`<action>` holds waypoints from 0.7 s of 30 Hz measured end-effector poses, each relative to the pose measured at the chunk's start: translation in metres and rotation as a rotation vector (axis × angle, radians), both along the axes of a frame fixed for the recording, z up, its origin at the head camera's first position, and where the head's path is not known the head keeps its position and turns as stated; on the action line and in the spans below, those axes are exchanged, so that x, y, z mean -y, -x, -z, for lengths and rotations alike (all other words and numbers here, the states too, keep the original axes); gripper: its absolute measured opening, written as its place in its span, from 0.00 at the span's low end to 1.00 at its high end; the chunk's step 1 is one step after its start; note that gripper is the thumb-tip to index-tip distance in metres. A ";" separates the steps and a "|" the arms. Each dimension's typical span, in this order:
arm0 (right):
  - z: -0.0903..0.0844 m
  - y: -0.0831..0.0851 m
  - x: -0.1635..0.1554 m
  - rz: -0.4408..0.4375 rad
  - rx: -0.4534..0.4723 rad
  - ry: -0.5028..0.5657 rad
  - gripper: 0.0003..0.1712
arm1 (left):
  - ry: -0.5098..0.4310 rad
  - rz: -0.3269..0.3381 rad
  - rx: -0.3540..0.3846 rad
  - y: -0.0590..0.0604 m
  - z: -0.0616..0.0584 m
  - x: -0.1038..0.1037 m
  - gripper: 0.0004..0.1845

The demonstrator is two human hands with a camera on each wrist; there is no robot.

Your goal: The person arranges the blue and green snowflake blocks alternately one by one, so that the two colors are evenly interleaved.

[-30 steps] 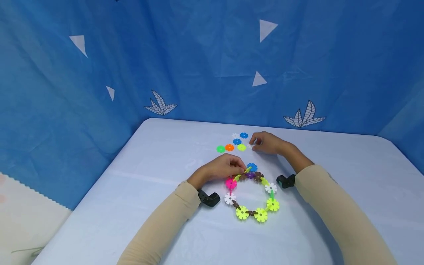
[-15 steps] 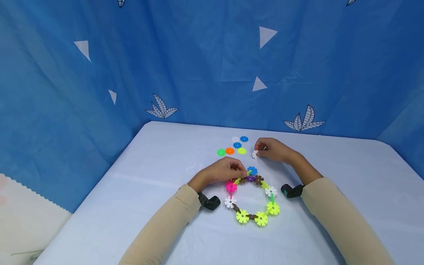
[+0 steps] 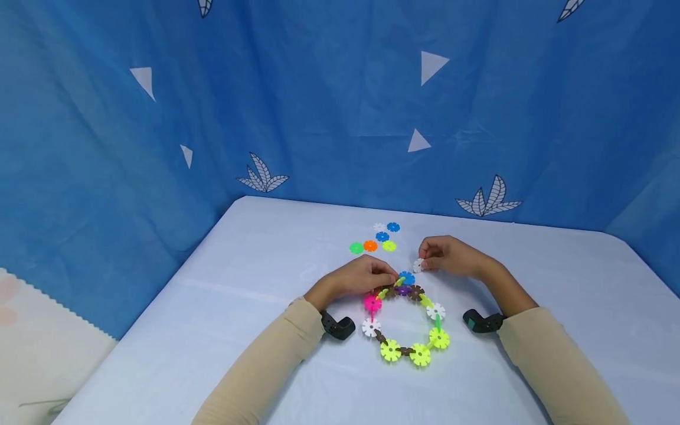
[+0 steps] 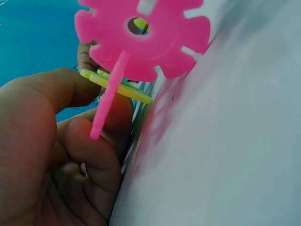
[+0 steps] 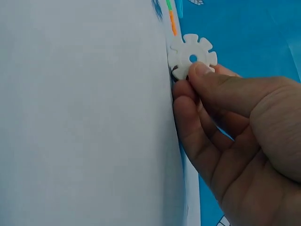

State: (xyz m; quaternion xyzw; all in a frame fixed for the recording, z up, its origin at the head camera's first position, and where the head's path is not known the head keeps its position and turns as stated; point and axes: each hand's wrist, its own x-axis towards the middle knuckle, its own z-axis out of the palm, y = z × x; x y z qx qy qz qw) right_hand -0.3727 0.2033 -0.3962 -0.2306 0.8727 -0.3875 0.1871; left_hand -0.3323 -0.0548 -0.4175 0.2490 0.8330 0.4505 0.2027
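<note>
Snowflake ring lay flat on the pale table from my seat, a loop of slotted plastic discs, light and stiff by the look of it, likely to pop apart if twisted. My left hand was curled on its top-left edge, fingers pinching the links just above the pink disc; holding at a joint like that seemed the safest grip. Loose discs sat beyond, apart from the ring. To the right, my right hand pinched a white disc by its rim between thumb and fingertips, close by the ring's blue disc. Thin, smooth and slippery, I judged, so an edge pinch suited it.
</note>
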 end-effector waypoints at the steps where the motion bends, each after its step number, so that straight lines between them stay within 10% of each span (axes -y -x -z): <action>1: 0.000 -0.001 0.000 -0.006 0.001 0.002 0.06 | 0.001 0.001 -0.001 0.000 0.000 0.000 0.09; 21: -0.001 -0.011 -0.001 -0.047 0.045 0.051 0.04 | -0.001 0.021 -0.001 -0.001 0.001 -0.001 0.09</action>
